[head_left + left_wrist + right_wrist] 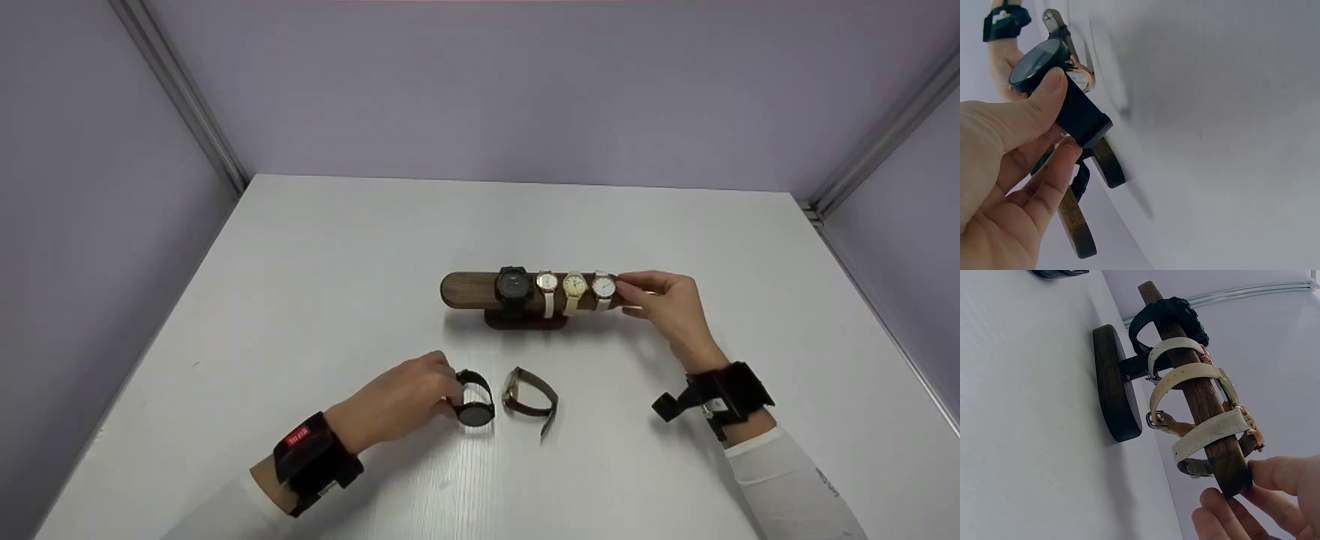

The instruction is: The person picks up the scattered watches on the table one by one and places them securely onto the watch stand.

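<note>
Overhead, the head view shows a white table point(315, 285) with a wooden watch stand point(480, 291) near its centre, the stand's bar lying left to right. The left hand point(397, 401) rests on the near part of the table and pinches a black watch point(475, 400), which sits on the table just right of the fingers; the stand lies beyond and slightly right of this hand, and its bare left end is the portion nearest to it. A brown-strap watch point(529, 397) lies just beside the black watch, apart from both hands. The right hand point(670, 301) touches the right end of the bar, fingertips curled lightly about it. Four watches sit on the bar: a chunky black watch point(514, 288), then three pale-strapped watches point(574, 289) side by side toward the right hand. From the left wrist view, the thumb point(1039, 107) presses on the black watch's strap point(1079, 115) just below the dark round dial, and a forefinger backs it from beneath, so the grip is a closed pinch on the strap. From the right wrist view, the bar point(1199, 391) stands on a short post above a round dark base point(1114, 385); the pale straps wrap around the bar, buckles hanging beneath, and the fingertips point(1275, 475) hold the bar's end.
</note>
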